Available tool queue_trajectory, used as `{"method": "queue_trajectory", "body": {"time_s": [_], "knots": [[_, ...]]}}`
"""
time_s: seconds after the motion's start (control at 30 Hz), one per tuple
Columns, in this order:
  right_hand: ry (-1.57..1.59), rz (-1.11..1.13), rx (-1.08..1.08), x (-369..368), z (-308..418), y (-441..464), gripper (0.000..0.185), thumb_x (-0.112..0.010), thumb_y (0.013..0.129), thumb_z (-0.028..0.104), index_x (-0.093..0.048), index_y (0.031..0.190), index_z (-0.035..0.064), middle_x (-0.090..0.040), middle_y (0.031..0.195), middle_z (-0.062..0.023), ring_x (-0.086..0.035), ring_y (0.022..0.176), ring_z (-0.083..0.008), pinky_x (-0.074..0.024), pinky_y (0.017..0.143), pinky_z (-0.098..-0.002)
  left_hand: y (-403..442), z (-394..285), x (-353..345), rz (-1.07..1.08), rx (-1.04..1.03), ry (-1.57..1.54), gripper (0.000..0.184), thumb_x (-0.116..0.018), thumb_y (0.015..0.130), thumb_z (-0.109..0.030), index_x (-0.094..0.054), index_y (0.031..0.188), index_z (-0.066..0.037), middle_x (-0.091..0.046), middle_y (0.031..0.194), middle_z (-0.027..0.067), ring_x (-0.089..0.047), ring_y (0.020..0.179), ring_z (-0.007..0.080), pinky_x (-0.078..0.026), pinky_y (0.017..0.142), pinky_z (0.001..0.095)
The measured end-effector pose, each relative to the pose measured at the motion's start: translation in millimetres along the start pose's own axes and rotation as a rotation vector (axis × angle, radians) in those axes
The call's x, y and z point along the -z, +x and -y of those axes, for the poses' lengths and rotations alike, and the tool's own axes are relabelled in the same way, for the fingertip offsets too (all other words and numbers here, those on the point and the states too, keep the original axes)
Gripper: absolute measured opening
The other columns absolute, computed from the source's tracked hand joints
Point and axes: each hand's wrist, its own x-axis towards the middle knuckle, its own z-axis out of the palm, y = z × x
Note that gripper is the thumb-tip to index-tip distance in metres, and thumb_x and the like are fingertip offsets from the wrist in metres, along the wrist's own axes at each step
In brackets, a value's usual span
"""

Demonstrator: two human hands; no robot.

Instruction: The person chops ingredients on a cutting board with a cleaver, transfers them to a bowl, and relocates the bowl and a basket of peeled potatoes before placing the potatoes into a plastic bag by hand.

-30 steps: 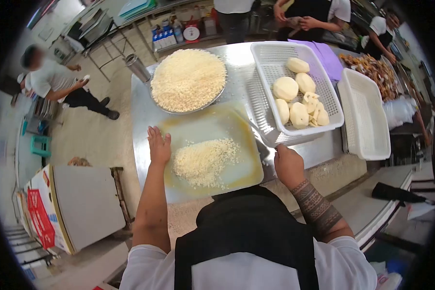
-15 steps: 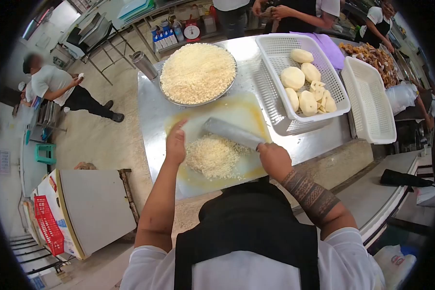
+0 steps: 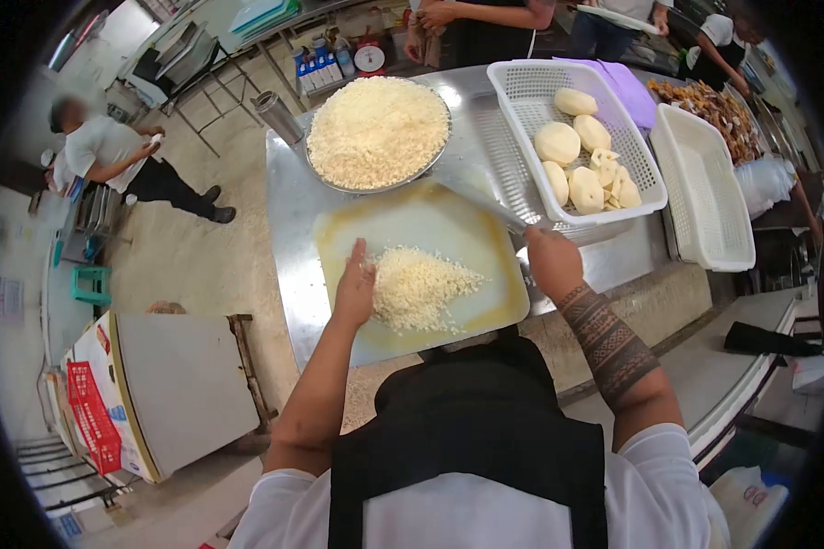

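Note:
On the white, yellow-stained cutting board (image 3: 430,215) lies a heap of finely chopped pale vegetable (image 3: 421,288). My left hand (image 3: 355,285) is open, fingers stretched, its palm side against the left edge of the heap. My right hand (image 3: 554,261) is wrapped round the handle of a cleaver (image 3: 487,207). The blade is clear of the heap, slanting over the upper right part of the board. Beyond the board, a round metal tray (image 3: 339,186) bears a high mound of the same chopped vegetable (image 3: 377,130).
A white plastic basket (image 3: 650,197) to the right holds peeled pale root vegetables (image 3: 557,144), some cut. Beside it stands another white basket (image 3: 705,197). A metal cylinder (image 3: 276,117) is at the table's left corner. Several people stand around, one person (image 3: 110,151) at the left.
My right hand has swung the cleaver off the heap, to the right. My left hand has moved down and right, from above the board to the heap's side.

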Motion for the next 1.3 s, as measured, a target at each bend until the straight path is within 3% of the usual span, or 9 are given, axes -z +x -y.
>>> {"method": "queue_trajectory", "body": {"time_s": [0.1,0.23,0.47,0.5,0.83,1.07,1.1,1.2,1.3], "knots": [[0.073,0.031,0.177,-5.2,16.3,0.6,0.014,-0.057,0.091,0.008,-0.061,0.104,0.0061,-0.067,0.085,-0.0142,-0.068,0.083,-0.035,-0.0562,0.072,-0.0479,1.3,0.7,11.3,-0.183,0.032,-0.181,0.058,-0.041,0.113,-0.034,-0.035,0.16,0.0,-0.034,0.166,0.0215,-0.028,0.157,0.0325,-0.023,0.127,0.0448],[0.104,0.135,0.342,-8.3,33.2,-7.8,0.012,-0.057,0.089,0.008,-0.062,0.101,0.0065,-0.067,0.083,-0.0133,-0.069,0.084,-0.0345,-0.056,0.072,-0.0477,-28.6,3.5,30.0,-0.37,0.111,0.024,0.054,-0.044,0.113,-0.03,-0.041,0.155,0.003,-0.035,0.165,0.0228,-0.029,0.156,0.0364,-0.024,0.126,0.0447],[0.078,0.145,0.327,10.1,-13.7,22.0,0.012,-0.058,0.089,0.009,-0.061,0.1,0.0059,-0.067,0.081,-0.0142,-0.069,0.082,-0.0351,-0.0556,0.071,-0.0483,-92.1,5.9,-49.3,-0.72,0.342,-0.099,0.059,-0.045,0.111,-0.03,-0.038,0.155,0.009,-0.029,0.164,0.0317,-0.022,0.157,0.0413,-0.017,0.127,0.0492],[0.041,0.171,0.312,20.5,-14.0,31.8,0.009,-0.057,0.09,0.01,-0.06,0.098,0.0058,-0.068,0.082,-0.0153,-0.069,0.082,-0.0357,-0.0556,0.071,-0.0492,-92.6,-16.5,-52.7,-0.595,0.468,0.212,0.063,-0.043,0.111,-0.034,-0.034,0.155,0.011,-0.028,0.163,0.0339,-0.021,0.156,0.0428,-0.012,0.128,0.052],[0.19,0.148,0.68,-26.2,46.9,18.4,0.009,-0.055,0.093,0.009,-0.06,0.099,0.0042,-0.07,0.083,-0.0177,-0.071,0.081,-0.0359,-0.0578,0.073,-0.048,-38.7,-51.3,-102.9,-0.795,0.499,0.08,0.075,-0.048,0.109,-0.041,-0.024,0.159,0.009,-0.023,0.167,0.0304,-0.017,0.159,0.0404,-0.013,0.129,0.0504],[0.575,0.475,0.285,17.7,-12.7,13.8,0.022,-0.061,0.094,0.016,-0.06,0.106,-0.003,-0.068,0.095,-0.0277,-0.066,0.094,-0.0478,-0.0521,0.082,-0.054,-68.2,-59.3,-80.1,-0.632,0.343,0.084,0.08,-0.061,0.105,-0.033,-0.021,0.161,0.006,-0.016,0.17,0.0289,-0.017,0.159,0.0397,-0.021,0.127,0.0431],[0.681,0.541,0.185,22.9,-30.0,11.0,0.027,-0.063,0.094,0.017,-0.06,0.111,-0.0046,-0.067,0.096,-0.0294,-0.064,0.097,-0.0494,-0.0506,0.085,-0.054,-71.8,-63.9,-78.9,-0.634,0.274,0.117,0.091,-0.069,0.098,-0.042,-0.022,0.162,0.003,-0.014,0.17,0.0291,-0.016,0.158,0.0427,-0.019,0.128,0.0495],[0.81,0.546,0.133,24.5,-76.6,-9.3,0.026,-0.059,0.097,0.012,-0.06,0.116,-0.0059,-0.068,0.087,-0.0213,-0.068,0.079,-0.0355,-0.0551,0.073,-0.0451,-80.7,-100.5,-70.1,-0.41,0.041,0.568,0.106,-0.074,0.087,-0.059,-0.025,0.164,-0.006,-0.013,0.171,0.0282,-0.015,0.158,0.0459,-0.014,0.127,0.0588],[0.887,0.668,-0.15,21.9,-96.9,-36.5,0.025,-0.057,0.098,0.01,-0.06,0.118,-0.0053,-0.067,0.082,-0.0131,-0.067,0.066,-0.0222,-0.0554,0.062,-0.0376,-80.2,-106.9,-82.9,-0.138,-0.191,0.631,0.12,-0.073,0.077,-0.076,-0.024,0.165,-0.012,-0.013,0.17,0.0292,-0.014,0.157,0.0489,-0.009,0.125,0.066]]}}
